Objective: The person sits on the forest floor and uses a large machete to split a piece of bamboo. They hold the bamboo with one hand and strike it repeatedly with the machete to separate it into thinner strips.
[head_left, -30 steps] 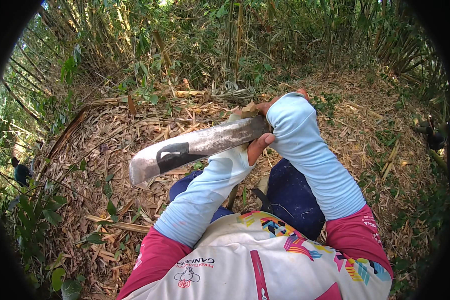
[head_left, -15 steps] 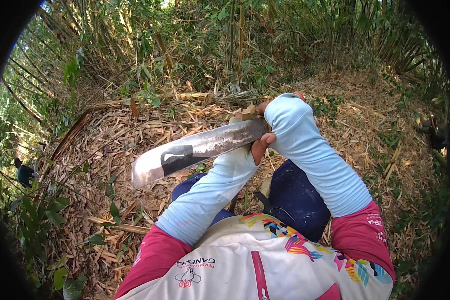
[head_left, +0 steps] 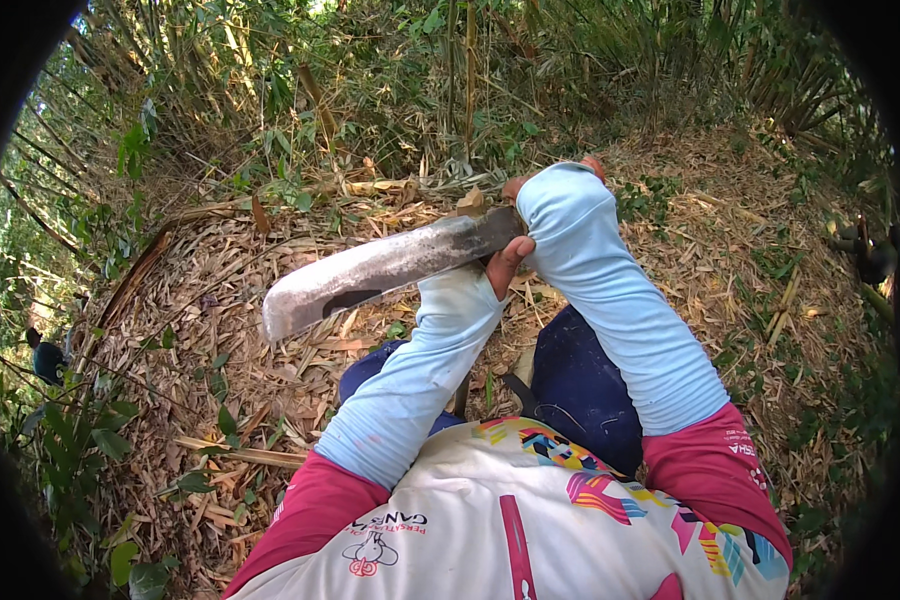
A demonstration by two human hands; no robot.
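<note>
A long grey machete lies across the middle of the view, its blunt tip pointing left and down. My right hand, in a pale blue sleeve, is closed around the handle end, which the wrist hides. My left hand sits just under the base of the blade. Only its thumb and part of the palm show, so I cannot tell what it holds. A tan husk-like piece pokes up behind the blade, close to both hands. My dark blue trousers are below.
Dry bamboo leaves and husks cover the sloping ground all around. Green bamboo stems rise straight ahead and to the left. Another person crouches at the far left edge. A dark object is at the right edge.
The machete has risen a little and its tip has swung slightly upward and to the right. Both hands stay together at its base.
</note>
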